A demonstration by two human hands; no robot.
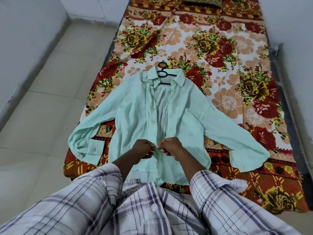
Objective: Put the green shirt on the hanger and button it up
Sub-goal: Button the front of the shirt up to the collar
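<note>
The fingers of the left hand were curled and pinched on the left front edge of the green shirt. The right hand was pinched on the right front edge. The two hands were almost touching, low on the shirt, at its near end. The shirt was laid flat on the flowered sheet, its long line running near to far. The front was open from the fingers up to the collar, where the black hanger was tucked in. The next buttons would likely be found farther away along that line, both hands equally close.
</note>
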